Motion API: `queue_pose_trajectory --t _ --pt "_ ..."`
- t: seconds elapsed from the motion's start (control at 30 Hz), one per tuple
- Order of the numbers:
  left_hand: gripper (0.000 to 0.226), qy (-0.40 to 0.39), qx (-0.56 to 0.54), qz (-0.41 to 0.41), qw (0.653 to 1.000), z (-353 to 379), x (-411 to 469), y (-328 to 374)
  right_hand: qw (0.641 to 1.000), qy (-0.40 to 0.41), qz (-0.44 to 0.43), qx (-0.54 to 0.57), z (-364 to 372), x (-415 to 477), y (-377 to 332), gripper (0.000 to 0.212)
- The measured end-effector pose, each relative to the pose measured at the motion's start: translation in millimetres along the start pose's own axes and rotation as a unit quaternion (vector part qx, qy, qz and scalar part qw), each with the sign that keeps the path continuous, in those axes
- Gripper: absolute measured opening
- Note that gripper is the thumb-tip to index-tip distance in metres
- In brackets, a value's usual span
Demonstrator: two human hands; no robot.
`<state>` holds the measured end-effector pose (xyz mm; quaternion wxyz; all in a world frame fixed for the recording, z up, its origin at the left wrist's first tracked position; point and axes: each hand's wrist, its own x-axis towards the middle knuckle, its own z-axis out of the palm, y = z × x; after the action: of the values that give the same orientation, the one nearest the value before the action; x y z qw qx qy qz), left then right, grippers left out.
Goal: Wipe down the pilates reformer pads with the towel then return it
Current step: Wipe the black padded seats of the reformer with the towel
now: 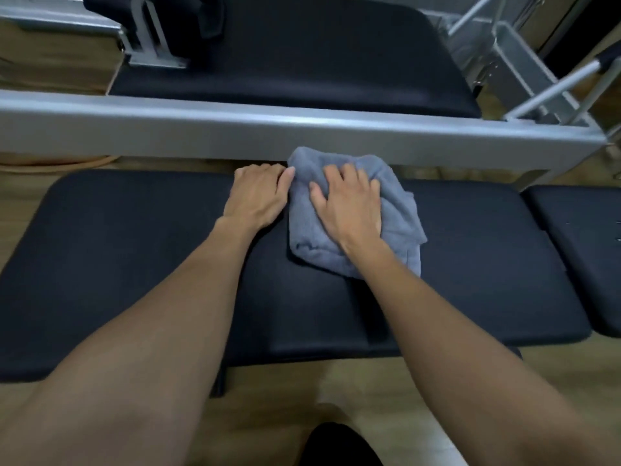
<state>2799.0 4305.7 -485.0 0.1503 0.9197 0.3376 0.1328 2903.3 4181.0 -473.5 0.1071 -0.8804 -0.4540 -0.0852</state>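
Towel (398, 213), grey and bunched into a loose wad, lies on the long pad (134, 247), a black cushion across the middle of the frame. It sits slightly right of centre, and its far side laps up against the metal rail (235, 129). The right hand (349, 203) presses down on top of it, palm flat, fingers (349, 174) spread and only slightly bent into the cloth, not gathering it. The left hand (257, 193) rests on the same pad just left of the towel. Its fingers (255, 169) are hooked over the pad's far edge with the tips hidden, and the thumb touches the towel's side. Beyond the rail, in the upper part of the frame, lies the far pad (302, 55), also black. A smaller pad (578, 247) sits at the right edge. The wooden floor (353, 381) shows below.
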Motion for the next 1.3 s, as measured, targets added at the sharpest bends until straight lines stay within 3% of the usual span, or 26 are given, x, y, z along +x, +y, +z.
queue_pose_trajectory --t 0.27,0.4,0.67,0.9,1.03,1.3 --pt "0.045 -0.043 0.024 -0.009 0.999 -13 -14 37 0.999 -0.028 0.009 0.036 -50 -135 32 0.032" --pt "0.052 -0.045 0.031 0.01 0.998 -9 -7 58 0.999 -0.03 0.004 0.035 -57 -162 50 0.039" --pt "0.052 0.036 0.071 -0.014 0.997 17 4 60 1.0 0.006 0.021 0.01 -16 -40 67 0.033" --pt "0.045 -0.039 0.065 -0.064 0.995 6 1 67 0.999 0.0 0.024 -0.023 11 54 71 0.045" --pt "0.046 -0.094 0.052 -0.065 0.992 -6 1 74 1.0 -0.014 0.016 0.001 -11 10 69 0.038" --pt "0.047 -0.09 0.065 0.014 0.994 5 -5 121 0.999 -0.037 0.034 0.014 -59 -123 100 0.038"
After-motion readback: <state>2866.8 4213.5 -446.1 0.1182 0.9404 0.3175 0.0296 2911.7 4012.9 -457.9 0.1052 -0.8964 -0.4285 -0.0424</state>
